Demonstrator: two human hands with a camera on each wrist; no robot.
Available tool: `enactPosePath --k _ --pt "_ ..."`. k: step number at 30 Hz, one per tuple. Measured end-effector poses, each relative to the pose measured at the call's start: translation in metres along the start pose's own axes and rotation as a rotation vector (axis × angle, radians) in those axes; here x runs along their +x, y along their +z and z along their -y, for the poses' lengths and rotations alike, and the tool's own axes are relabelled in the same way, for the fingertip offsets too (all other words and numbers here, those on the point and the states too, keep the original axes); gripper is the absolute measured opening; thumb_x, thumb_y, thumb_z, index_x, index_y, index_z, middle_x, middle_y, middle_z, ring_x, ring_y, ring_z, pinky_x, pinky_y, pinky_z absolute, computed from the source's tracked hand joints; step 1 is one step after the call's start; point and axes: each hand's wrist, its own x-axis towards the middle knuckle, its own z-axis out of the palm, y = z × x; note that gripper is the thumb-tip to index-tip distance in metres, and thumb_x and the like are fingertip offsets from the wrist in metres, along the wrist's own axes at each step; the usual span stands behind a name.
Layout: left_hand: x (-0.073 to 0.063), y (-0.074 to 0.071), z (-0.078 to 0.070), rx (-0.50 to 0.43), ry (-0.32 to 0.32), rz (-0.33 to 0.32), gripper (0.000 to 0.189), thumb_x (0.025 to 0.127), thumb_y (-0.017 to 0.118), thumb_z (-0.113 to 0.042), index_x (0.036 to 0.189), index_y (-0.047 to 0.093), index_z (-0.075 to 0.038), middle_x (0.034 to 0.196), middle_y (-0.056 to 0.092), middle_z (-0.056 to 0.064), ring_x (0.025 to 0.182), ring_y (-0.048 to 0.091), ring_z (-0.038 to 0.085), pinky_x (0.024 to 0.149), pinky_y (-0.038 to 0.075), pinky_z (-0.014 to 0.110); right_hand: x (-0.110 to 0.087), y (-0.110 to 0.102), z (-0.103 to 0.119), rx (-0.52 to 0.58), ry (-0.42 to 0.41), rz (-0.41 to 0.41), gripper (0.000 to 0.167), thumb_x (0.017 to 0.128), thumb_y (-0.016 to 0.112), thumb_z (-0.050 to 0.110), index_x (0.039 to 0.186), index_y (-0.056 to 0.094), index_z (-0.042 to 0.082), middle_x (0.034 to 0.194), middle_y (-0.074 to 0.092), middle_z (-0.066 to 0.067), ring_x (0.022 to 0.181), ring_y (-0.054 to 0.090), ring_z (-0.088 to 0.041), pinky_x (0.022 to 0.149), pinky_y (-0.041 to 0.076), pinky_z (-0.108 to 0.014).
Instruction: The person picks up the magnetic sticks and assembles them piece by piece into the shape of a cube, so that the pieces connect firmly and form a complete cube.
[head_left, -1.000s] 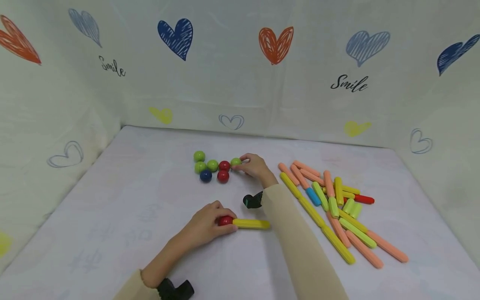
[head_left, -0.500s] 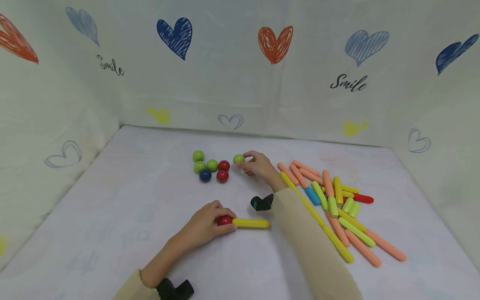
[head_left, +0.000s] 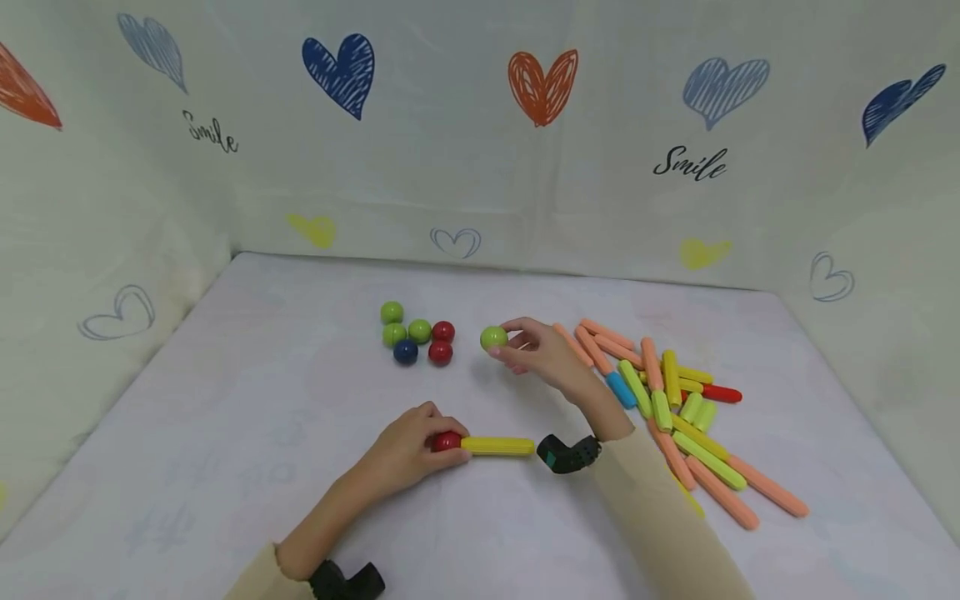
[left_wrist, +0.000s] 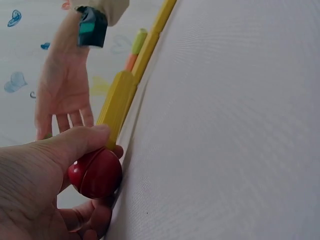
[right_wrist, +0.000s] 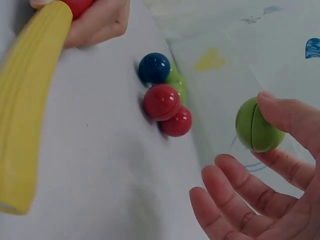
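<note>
My left hand [head_left: 401,452] grips a red ball [head_left: 447,442] low over the white table, thumb lying where the ball meets a ridged yellow stick [head_left: 499,447]. Ball and stick form one line pointing right; in the left wrist view the red ball [left_wrist: 97,174] touches the stick's end. Farther back, my right hand [head_left: 551,358] pinches a green ball [head_left: 493,337] between thumb and index finger, above the table. A seam runs round this green ball [right_wrist: 257,125] in the right wrist view, where the other fingers are spread.
Several loose balls cluster at the back middle: green [head_left: 392,312], red [head_left: 440,352] and blue [head_left: 406,352]. A heap of sticks, orange [head_left: 768,483], yellow, green, blue [head_left: 620,389] and red [head_left: 722,394], lies on the right, partly behind my right forearm. A patterned cloth [head_left: 480,167] hangs behind the table [head_left: 300,400].
My right hand has lifted the green ball away from the cluster and brought it right and toward me. The left hand keeps its grip on the red ball with the yellow stick.
</note>
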Motion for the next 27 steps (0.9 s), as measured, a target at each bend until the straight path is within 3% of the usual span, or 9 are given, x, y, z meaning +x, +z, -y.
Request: enactPosePath --k 11,16,27 --pt "-0.001 0.001 0.001 0.003 0.003 -0.006 0.025 0.078 0.073 -0.035 0.100 0.069 -0.023 0.083 0.047 -0.003 0.076 0.043 0.012 0.060 0.037 0.022 -0.057 -0.011 -0.017 0.011 -0.017 0.016 0.044 0.085 0.068 0.029 0.120 0.054 0.008 0.097 0.061 -0.009 0.080 0.062 -0.025 0.075 0.052 -0.039" --pt "-0.002 0.001 0.001 0.004 0.011 -0.006 0.025 0.079 0.072 -0.035 0.100 0.069 -0.022 0.083 0.046 -0.003 0.076 0.043 0.012 0.060 0.036 0.022 -0.076 -0.012 -0.031 0.014 0.015 0.027 0.042 0.084 0.069 0.027 0.115 0.052 0.005 0.090 0.058 -0.008 0.077 0.060 -0.021 0.069 0.052 -0.032" --pt "-0.002 0.001 0.001 -0.003 0.021 -0.006 0.025 0.079 0.072 -0.035 0.101 0.068 -0.023 0.084 0.047 -0.003 0.077 0.043 0.012 0.060 0.036 0.022 -0.099 -0.011 -0.050 0.028 0.070 0.111 0.045 0.083 0.070 0.022 0.110 0.044 -0.002 0.080 0.054 -0.006 0.068 0.055 -0.016 0.058 0.047 -0.023"
